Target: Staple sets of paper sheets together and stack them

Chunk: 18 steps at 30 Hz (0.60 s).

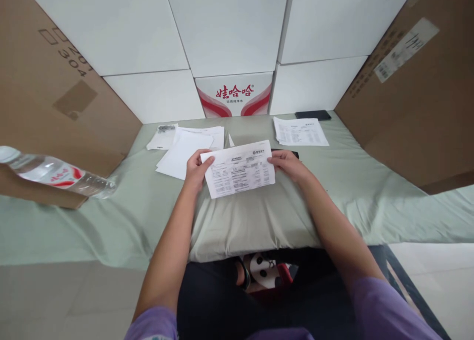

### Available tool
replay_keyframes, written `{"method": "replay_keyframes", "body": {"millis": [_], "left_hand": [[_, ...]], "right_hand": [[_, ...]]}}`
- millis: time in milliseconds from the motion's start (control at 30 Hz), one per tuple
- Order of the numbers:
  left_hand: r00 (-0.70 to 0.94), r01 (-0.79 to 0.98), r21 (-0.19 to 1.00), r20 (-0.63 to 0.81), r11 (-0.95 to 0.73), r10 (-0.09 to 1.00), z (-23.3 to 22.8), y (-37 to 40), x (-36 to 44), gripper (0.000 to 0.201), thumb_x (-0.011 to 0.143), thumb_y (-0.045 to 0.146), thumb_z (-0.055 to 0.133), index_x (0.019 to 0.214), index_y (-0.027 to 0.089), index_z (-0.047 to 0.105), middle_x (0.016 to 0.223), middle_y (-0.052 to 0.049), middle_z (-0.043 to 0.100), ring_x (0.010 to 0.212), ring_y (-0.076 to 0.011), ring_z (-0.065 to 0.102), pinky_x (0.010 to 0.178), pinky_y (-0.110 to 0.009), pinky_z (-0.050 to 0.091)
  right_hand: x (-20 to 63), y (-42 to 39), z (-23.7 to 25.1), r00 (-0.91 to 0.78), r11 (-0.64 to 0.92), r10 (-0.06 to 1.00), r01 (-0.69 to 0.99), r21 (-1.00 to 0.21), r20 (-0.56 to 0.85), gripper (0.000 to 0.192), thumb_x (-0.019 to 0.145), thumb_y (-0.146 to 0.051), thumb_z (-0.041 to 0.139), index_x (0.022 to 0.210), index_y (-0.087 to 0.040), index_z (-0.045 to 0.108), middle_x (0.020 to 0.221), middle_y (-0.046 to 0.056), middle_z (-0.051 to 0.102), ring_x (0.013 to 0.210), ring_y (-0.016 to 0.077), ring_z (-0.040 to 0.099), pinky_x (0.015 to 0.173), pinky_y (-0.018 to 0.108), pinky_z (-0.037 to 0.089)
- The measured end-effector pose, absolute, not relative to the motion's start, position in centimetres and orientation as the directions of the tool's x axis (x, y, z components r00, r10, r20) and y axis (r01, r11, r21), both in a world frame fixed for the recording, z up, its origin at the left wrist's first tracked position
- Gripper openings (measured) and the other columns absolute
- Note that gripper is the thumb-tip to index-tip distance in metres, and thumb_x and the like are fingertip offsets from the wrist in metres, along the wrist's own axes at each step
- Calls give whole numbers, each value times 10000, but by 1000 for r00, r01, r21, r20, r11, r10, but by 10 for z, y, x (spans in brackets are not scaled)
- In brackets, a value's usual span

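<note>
A printed sheet of paper (242,171) with lines of text and a small logo is held up in front of me, slightly tilted. My left hand (198,167) pinches its left edge, thumb on top. On the opposite edge, my right hand (289,163) grips the same sheet between thumb and fingers. Behind my left hand lies a loose pile of white papers (188,145). A dark object (294,153), mostly hidden, shows just behind my right hand. Farther back on the right rests a stack of printed sheets (300,132).
A green cloth (148,221) covers the table. On the left stands a water bottle (59,174) by a cardboard box (66,98); another cardboard box (418,93) is on the right. White boxes (225,29) wall the back. A black phone-like object (313,115) lies behind the stack.
</note>
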<state>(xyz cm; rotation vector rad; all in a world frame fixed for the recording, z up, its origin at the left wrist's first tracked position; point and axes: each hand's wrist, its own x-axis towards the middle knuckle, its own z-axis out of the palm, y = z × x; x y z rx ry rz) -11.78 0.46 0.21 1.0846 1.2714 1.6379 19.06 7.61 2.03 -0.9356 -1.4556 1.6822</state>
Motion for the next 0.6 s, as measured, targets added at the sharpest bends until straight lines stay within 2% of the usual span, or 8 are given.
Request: {"method": "replay_keyframes", "body": {"millis": [200, 367, 600], "left_hand": [[-208, -104, 984, 124, -148, 970, -8, 8, -108, 561, 678, 547, 842, 1027, 123, 729, 986, -142, 782, 967, -291, 736, 906, -439, 572], [-284, -18, 970, 227, -241, 932, -14, 13, -102, 538, 764, 533, 778, 1110, 124, 721, 1067, -125, 777, 1007, -271, 728, 939, -417, 561], [-287, -15, 973, 217, -231, 933, -20, 18, -102, 532, 804, 546, 730, 1138, 133, 710, 1066, -111, 775, 1009, -259, 723, 921, -392, 564]], "right_hand": [[179, 71, 18, -269, 42, 960, -128, -991, 75, 297, 747, -451, 772, 891, -192, 749, 795, 50, 724, 738, 208, 666, 665, 336, 521], [180, 72, 18, -213, 59, 973, -126, -990, 85, 317, 747, -487, 770, 881, -203, 726, 774, 53, 702, 756, 233, 672, 637, 341, 510], [181, 71, 17, -222, 28, 973, -127, -991, 56, 346, 750, -481, 770, 938, -193, 729, 767, 55, 696, 729, 215, 657, 591, 312, 502]]}}
